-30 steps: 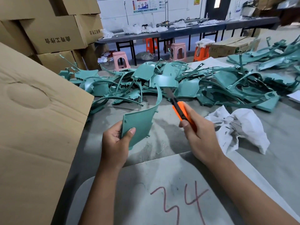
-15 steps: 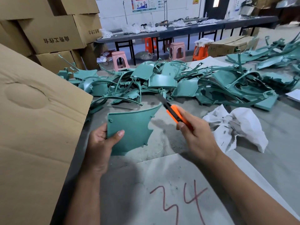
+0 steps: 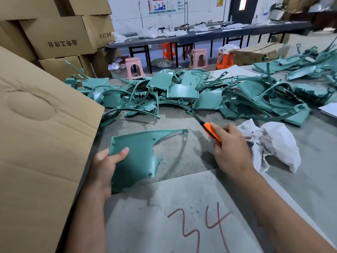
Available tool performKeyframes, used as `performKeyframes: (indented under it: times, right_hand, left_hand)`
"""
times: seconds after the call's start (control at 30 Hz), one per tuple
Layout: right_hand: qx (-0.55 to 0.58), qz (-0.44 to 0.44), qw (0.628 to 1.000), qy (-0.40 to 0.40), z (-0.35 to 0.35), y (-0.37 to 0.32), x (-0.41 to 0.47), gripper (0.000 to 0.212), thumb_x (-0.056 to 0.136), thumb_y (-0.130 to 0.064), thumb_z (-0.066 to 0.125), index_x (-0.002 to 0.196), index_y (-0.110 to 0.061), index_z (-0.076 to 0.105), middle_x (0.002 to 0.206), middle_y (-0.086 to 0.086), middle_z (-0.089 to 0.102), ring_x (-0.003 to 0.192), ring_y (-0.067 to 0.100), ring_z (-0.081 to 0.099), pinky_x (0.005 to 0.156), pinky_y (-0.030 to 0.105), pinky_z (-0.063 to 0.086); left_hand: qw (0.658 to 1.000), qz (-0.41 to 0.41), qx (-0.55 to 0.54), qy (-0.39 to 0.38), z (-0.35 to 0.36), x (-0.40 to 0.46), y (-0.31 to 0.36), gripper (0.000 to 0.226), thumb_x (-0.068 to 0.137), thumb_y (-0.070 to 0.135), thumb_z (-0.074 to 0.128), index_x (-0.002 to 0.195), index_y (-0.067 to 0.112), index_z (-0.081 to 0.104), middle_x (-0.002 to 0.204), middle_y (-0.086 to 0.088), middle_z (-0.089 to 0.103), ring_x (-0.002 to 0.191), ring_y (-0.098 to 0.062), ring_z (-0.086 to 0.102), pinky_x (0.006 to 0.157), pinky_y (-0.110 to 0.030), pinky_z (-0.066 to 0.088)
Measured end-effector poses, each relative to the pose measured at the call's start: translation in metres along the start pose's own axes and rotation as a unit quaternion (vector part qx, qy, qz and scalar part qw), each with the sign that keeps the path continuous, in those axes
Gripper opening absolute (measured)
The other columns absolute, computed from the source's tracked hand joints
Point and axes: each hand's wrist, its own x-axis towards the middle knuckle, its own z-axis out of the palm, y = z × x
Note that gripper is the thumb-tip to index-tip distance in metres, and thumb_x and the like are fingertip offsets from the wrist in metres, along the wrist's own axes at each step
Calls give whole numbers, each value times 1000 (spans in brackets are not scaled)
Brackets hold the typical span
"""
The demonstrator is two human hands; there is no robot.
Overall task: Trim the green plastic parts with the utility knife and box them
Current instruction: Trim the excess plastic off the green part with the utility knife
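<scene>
My left hand (image 3: 103,168) grips a flat green plastic part (image 3: 138,156) by its left edge, thumb on top, holding it nearly level above the grey table (image 3: 182,161). Its narrow tip points right. My right hand (image 3: 231,148) holds an orange utility knife (image 3: 209,131), blade pointing up and left, apart from the part's tip. A large pile of green plastic parts (image 3: 182,92) lies across the table behind. The flap of a cardboard box (image 3: 40,143) stands at my left.
A crumpled white cloth (image 3: 271,143) lies right of the knife hand. A grey sheet marked "34" (image 3: 200,225) covers the near table. Stacked cardboard boxes (image 3: 60,35) stand at back left. Stools (image 3: 134,67) and a long bench (image 3: 200,36) are beyond.
My left hand turned the green part from upright to flat and moved it left, toward the box flap. The knife hand drew away from the part and shifted slightly right.
</scene>
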Motion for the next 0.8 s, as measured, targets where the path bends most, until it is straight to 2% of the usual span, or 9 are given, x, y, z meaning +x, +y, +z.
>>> performKeyframes:
  times: [0.1, 0.17, 0.27, 0.4, 0.47, 0.57, 0.63, 0.73, 0.8]
  right_hand:
    - [-63, -5, 997, -48, 0, -7, -2, 36, 100, -18, 56, 135, -25, 60, 101, 1, 53, 93, 27, 53, 68, 39, 47]
    - [-57, -26, 997, -45, 3, -13, -4, 34, 99, -15, 58, 132, -21, 61, 99, 1, 54, 93, 27, 53, 66, 37, 41]
    - [-61, -34, 997, -42, 12, -24, -3, 36, 96, -11, 60, 132, -17, 59, 101, 5, 54, 96, 31, 53, 67, 38, 36]
    - [-71, -14, 995, -63, 20, -35, -5, 27, 97, -8, 57, 124, -14, 59, 101, 5, 51, 90, 30, 53, 67, 36, 30]
    - [-29, -36, 997, -56, 18, -38, -5, 24, 99, -8, 57, 122, -11, 61, 99, 3, 50, 82, 27, 48, 66, 37, 30]
    - [57, -130, 989, -42, 11, -47, -12, 29, 99, -8, 59, 128, -11, 62, 95, -1, 49, 78, 22, 46, 65, 36, 37]
    - [83, -154, 984, -32, 11, -48, -14, 34, 99, -7, 60, 132, -13, 62, 95, -2, 49, 78, 21, 47, 66, 35, 39]
    - [10, -51, 999, -13, 13, -36, -8, 26, 98, -8, 59, 124, -12, 65, 93, 0, 48, 76, 24, 46, 64, 37, 37]
    - [-26, 10, 999, -40, 12, -32, -6, 25, 98, -8, 56, 121, -11, 64, 95, 3, 50, 81, 30, 51, 65, 37, 35]
  left_hand:
    - [997, -68, -17, 25, -2, 4, -2, 15, 91, 19, 74, 96, 5, 74, 91, -12, 78, 75, -26, 74, 64, -31, 56]
    - [995, -98, -20, 15, -2, 5, -2, 20, 92, 19, 73, 104, 3, 73, 96, -16, 76, 81, -30, 71, 72, -35, 57]
    - [994, -105, -9, 13, -4, 6, -2, 20, 91, 21, 74, 104, 5, 74, 100, -16, 76, 89, -32, 71, 79, -40, 57]
    - [995, -98, 3, 15, -4, 2, -1, 14, 89, 21, 76, 98, 11, 74, 100, -12, 77, 100, -35, 69, 97, -54, 53]
    - [996, -85, 5, 7, -3, 2, -1, 14, 90, 21, 76, 100, 12, 75, 99, -11, 78, 97, -34, 71, 91, -51, 57]
    - [999, -40, 0, -5, -4, 2, -1, 13, 91, 19, 74, 103, 14, 75, 97, -9, 79, 88, -30, 74, 74, -41, 61]
    - [1000, -9, -3, -19, -4, 2, -2, 10, 92, 17, 72, 101, 17, 76, 98, -6, 79, 88, -27, 76, 72, -38, 61]
    - [998, 40, 10, -47, -1, 1, -5, 15, 92, 13, 72, 102, 23, 75, 103, -3, 79, 96, -27, 75, 85, -43, 58]
    - [994, 86, 32, -57, 6, 0, -6, 18, 91, 10, 73, 104, 23, 74, 103, -1, 79, 96, -24, 75, 83, -40, 58]
